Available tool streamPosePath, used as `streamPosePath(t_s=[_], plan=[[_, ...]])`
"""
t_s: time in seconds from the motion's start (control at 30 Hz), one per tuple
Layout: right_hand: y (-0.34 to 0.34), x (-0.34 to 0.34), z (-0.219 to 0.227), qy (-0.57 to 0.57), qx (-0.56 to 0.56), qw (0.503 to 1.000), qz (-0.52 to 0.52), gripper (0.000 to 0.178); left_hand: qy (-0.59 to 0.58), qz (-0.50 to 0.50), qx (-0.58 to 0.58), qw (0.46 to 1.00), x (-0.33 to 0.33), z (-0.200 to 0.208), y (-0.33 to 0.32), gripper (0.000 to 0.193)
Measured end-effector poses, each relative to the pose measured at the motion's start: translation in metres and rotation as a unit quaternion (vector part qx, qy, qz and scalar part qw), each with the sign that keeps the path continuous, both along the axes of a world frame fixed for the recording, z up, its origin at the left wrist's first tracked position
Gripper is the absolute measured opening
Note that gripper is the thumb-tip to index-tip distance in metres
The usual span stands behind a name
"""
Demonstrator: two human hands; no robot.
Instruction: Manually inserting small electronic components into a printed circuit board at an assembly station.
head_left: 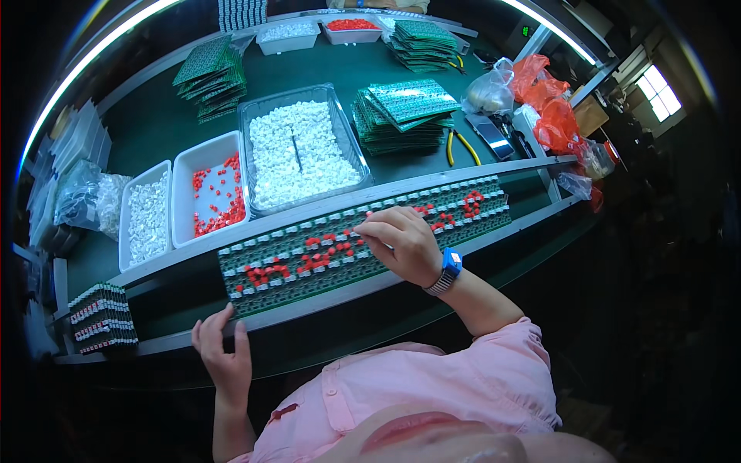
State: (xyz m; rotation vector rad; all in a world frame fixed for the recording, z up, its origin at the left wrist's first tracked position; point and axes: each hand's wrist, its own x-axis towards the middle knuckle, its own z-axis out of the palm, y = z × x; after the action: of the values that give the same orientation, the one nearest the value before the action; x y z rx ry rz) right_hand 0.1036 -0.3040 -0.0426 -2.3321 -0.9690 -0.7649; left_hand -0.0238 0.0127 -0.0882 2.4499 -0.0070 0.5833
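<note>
A row of green circuit boards (285, 290) lies along the metal rail in front of me, set with white connectors and scattered with small red connectors (266, 272). Over the middle of the boards is my right hand (403, 245), a blue watch on its wrist. Its thumb and fingers are pinched together at the boards' surface; whatever is between the fingertips is too small or hidden to make out. My left hand (224, 353) is at the near left corner of the boards, a fingertip at their edge. Its thumb and fingers are apart, holding nothing.
Beyond the rail stand a clear tray (364, 184) of white connectors, a white bin (182, 193) with red ones and a narrower white bin (123, 228). Stacked boards (401, 116), yellow-handled pliers (466, 148) and a phone (489, 136) lie right. More assembled boards (103, 318) stand left.
</note>
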Motion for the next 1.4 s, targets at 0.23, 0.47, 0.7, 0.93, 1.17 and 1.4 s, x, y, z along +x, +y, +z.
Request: streamPosePath(t_s=[0.23,0.47,0.7,0.93,1.17,1.4], plan=[[0.044,-0.011,-0.016,0.029,0.001,1.0,-0.006,0.02,-0.017,-0.086,-0.025,0.996,0.019,-0.011,0.018,0.029],[0.067,-0.02,-0.016,0.043,0.023,0.998,0.024,0.026,-0.028,-0.122,-0.028,0.992,0.025,-0.005,0.023,0.029],[0.071,-0.03,-0.014,0.073,0.039,0.996,0.033,0.027,-0.035,-0.128,-0.027,0.991,0.021,-0.003,0.023,0.03],[0.07,-0.025,-0.023,0.096,0.032,0.993,0.052,0.03,-0.034,-0.148,-0.009,0.988,0.031,-0.008,0.029,0.03],[0.062,-0.024,-0.021,0.167,0.065,0.981,0.067,0.024,-0.067,-0.182,0.066,0.979,0.066,0.018,0.036,0.019],[0.068,-0.034,-0.029,0.172,0.094,0.978,0.065,0.024,-0.077,-0.289,0.166,0.94,0.099,0.027,0.029,0.018]])
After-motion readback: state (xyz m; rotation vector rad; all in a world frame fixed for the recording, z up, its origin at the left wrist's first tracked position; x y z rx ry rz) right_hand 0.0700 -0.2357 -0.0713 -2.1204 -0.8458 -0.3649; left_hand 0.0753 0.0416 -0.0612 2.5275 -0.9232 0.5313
